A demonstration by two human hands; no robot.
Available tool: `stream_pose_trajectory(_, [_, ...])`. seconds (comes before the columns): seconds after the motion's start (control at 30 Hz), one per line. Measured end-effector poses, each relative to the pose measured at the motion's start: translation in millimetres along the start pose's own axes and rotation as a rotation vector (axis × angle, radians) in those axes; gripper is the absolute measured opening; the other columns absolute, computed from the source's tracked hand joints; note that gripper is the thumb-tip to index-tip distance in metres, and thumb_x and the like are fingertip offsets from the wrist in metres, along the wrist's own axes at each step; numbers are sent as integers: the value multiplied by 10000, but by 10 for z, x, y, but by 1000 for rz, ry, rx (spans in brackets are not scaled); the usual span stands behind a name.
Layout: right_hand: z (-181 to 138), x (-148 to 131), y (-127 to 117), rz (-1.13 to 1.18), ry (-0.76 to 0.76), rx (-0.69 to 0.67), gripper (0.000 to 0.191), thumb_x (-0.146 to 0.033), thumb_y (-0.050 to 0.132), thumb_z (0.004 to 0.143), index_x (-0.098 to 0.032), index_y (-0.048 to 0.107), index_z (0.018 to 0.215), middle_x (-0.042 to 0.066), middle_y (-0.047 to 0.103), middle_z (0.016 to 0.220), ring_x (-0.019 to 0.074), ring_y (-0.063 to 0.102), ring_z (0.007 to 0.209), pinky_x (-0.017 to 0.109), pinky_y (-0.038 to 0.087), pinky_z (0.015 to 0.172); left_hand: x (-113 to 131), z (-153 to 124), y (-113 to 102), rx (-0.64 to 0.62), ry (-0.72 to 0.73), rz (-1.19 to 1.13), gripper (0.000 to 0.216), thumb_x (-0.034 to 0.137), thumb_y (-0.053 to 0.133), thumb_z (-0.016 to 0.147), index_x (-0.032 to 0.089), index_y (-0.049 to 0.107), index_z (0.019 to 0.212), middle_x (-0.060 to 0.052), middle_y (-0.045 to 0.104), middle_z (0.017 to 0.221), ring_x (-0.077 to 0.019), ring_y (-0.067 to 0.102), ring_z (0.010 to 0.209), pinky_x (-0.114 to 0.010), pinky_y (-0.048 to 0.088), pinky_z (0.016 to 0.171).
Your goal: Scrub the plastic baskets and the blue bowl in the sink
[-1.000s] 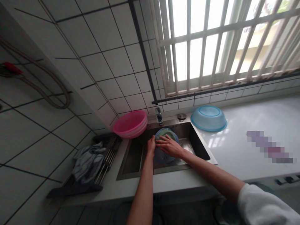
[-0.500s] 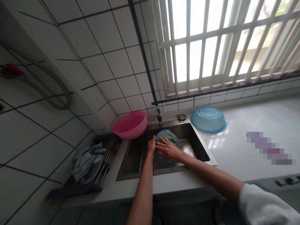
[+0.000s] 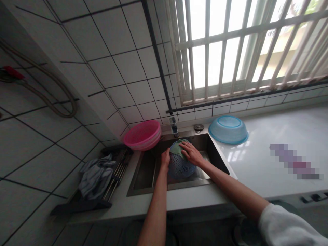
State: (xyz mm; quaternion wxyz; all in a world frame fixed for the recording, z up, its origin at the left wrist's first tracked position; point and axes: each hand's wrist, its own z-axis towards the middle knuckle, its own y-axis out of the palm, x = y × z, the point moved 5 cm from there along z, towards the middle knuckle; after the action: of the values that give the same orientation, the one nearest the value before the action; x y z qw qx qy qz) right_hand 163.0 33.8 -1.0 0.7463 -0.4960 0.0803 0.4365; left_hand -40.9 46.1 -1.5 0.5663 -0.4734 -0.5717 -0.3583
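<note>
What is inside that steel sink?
In the sink is a blue colander, gripped at its edge by the left hand; the right hand presses a green cloth on it. The sink floor under the colander is covered.

pink basin (image 3: pixel 142 135) | blue bowl (image 3: pixel 228 129) upturned on counter (image 3: pixel 266 167) | grey cloth (image 3: pixel 96 176) on rack (image 3: pixel 117 174)

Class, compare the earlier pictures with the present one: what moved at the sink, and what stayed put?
The right hand moved away from the person, toward the tap, onto the green cloth, uncovering more of the blue colander. The left hand still holds the colander's left side. The pink basket and upturned blue bowl have not moved.
</note>
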Motion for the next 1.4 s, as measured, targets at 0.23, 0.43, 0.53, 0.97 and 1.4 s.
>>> stream_pose_trajectory(0.23, [-64, -344, 102, -39, -236, -129, 486, -343, 511, 1068, -310, 522, 1552, 67, 486, 1620, 304, 334, 1562, 616, 279, 1273, 75, -32, 48, -46, 12, -11, 573, 700, 706, 736, 129, 749, 754, -47, 675, 677, -203, 609, 723, -306, 463, 687])
stream_pose_trajectory(0.43, [-25, -337, 56, 4, -261, -135, 450, -350, 523, 1067, -319, 571, 1513, 57, 512, 1601, 273, 407, 1525, 557, 302, 1278, 123, -33, 75, -36, 63, 15, 618, 751, 703, 712, 134, 733, 737, -52, 681, 702, -206, 612, 750, -311, 465, 714])
stream_pose_trajectory(0.53, [25, 50, -74, 93, -36, -32, 468, -407, 489, 1075, -260, 579, 1510, 109, 534, 1576, 269, 487, 1473, 516, 393, 1232, 70, -41, 82, -56, 4, 38, 630, 777, 676, 743, 148, 701, 723, -17, 603, 597, -176, 560, 602, -300, 433, 602])
stream_pose_trajectory(0.97, [-53, -447, 32, -2, -345, -155, 421, -331, 536, 1059, -327, 614, 1472, 51, 562, 1557, 275, 474, 1470, 554, 332, 1265, 101, -8, 82, -67, 61, 13, 734, 871, 655, 655, 141, 722, 698, -65, 673, 685, -214, 597, 733, -317, 451, 681])
stream_pose_trajectory(1.4, [-88, -548, 79, -17, -387, -195, 446, -331, 560, 1049, -338, 589, 1495, 44, 558, 1562, 290, 393, 1533, 606, 262, 1283, 72, -8, 59, -63, 63, 39, 767, 908, 623, 661, 146, 711, 681, -64, 664, 670, -218, 603, 750, -311, 448, 680])
